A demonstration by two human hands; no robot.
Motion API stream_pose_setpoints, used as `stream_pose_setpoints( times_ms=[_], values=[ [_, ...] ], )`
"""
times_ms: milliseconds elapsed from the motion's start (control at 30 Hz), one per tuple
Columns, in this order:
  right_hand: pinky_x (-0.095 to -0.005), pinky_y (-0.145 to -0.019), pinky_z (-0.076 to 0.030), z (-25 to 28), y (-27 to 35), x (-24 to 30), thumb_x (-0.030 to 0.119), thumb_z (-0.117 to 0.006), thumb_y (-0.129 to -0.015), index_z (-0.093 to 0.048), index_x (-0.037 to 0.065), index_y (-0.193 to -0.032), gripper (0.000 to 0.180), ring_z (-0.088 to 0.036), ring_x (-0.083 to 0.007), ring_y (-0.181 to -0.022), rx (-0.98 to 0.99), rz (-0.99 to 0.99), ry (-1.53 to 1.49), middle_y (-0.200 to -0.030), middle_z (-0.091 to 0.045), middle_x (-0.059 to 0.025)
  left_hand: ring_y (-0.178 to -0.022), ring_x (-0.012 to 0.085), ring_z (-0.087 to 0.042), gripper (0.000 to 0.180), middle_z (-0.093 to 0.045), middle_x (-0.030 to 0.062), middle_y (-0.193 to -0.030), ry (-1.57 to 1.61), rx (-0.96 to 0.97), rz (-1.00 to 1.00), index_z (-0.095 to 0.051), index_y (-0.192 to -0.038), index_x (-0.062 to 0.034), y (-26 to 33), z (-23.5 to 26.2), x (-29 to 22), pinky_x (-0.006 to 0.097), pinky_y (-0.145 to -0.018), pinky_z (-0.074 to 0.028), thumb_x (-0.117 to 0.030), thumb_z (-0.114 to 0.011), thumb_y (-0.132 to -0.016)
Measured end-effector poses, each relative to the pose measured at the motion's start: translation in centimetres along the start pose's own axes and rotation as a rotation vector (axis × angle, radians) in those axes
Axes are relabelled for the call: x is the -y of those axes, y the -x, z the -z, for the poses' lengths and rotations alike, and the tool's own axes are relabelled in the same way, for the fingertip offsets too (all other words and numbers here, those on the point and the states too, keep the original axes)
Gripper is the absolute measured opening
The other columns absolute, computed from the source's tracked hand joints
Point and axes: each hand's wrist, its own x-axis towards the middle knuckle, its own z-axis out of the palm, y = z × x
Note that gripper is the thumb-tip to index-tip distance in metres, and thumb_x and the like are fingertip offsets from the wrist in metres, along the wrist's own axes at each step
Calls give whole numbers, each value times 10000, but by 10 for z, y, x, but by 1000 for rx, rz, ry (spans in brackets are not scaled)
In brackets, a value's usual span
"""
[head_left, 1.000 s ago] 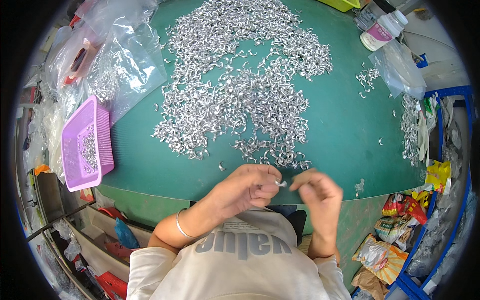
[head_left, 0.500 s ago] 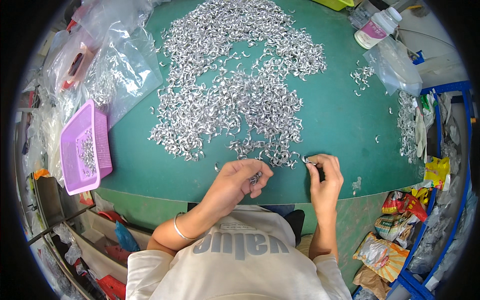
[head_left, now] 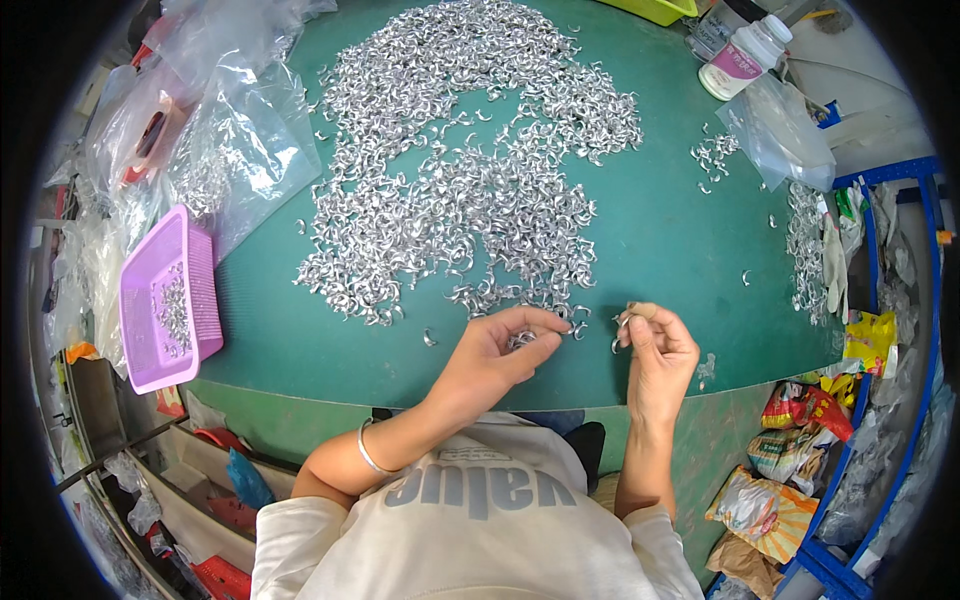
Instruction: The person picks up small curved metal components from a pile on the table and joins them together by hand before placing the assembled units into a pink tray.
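Note:
Small curved silver metal pieces (head_left: 520, 210) lie in a large, loose heap on the green table. At the heap's near edge, my left hand (head_left: 490, 358) is curled around several of these pieces, part of them showing between the fingers. Its thumb and forefinger reach right, to a piece at their tips; whether they grip that one I cannot tell. To the right, my right hand (head_left: 662, 362) is closed in a pinch on a single curved metal piece (head_left: 617, 338), held just above the tabletop.
A purple plastic basket (head_left: 212, 300) with some metal pieces inside stands at the table's left edge, beside clear plastic bags (head_left: 250, 150). At the far right are a white bottle (head_left: 745, 58) and smaller clusters of pieces (head_left: 715, 155). Blue shelving (head_left: 905, 400) borders the right side.
My left hand has moved slightly right and its thumb and forefinger have stretched out toward the right. My right hand has risen a little and turned, its piece now pointing down.

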Motion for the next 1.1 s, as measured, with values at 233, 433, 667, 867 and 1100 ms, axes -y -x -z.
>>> stream_pose_setpoints(
  times_ms=[233,433,667,867,1100],
  values=[
    [-235,-662,-453,-22,25,2,-28,-580,-808,-561,-37,-871,66,-567,-132,-730,174,-246,-436,-802,-604,-96,-584,59,-398,272,-468,-18,-693,-379,-36,-495,-641,-950,-43,2,-11,1,205,-500,-332,29,-686,-693],
    [-244,-711,-467,-25,31,12,-84,-591,-778,-562,-68,-917,143,-577,-129,-796,161,-118,-192,-871,-611,-106,-564,66,-397,202,-489,7,-673,-476,-119,-626,-676,-864,-24,6,-11,-4,205,-490,-311,44,-693,-674],
    [-242,-715,-463,-27,33,20,-93,-561,-794,-589,-77,-918,128,-574,-128,-794,219,-35,-82,-872,-613,-93,-538,68,-351,132,-413,-10,-605,-275,-96,-455,-662,-838,-24,11,-11,-8,227,-470,-291,-6,-687,-711],
    [-248,-676,-467,-28,35,15,-15,-531,-843,-587,-69,-903,99,-573,-128,-748,180,-61,-188,-859,-614,-103,-563,31,-383,59,-541,5,-692,-303,-51,-413,-659,-782,3,15,-13,-16,185,-480,-292,27,-659,-728],
    [-257,-663,-439,-34,41,22,22,-513,-866,-572,-53,-901,101,-553,-132,-733,198,-151,-383,-866,-606,-109,-552,41,-411,59,-558,20,-661,-272,-68,-472,-668,-770,1,20,-15,-14,192,-467,-292,25,-660,-717]
  ],
)
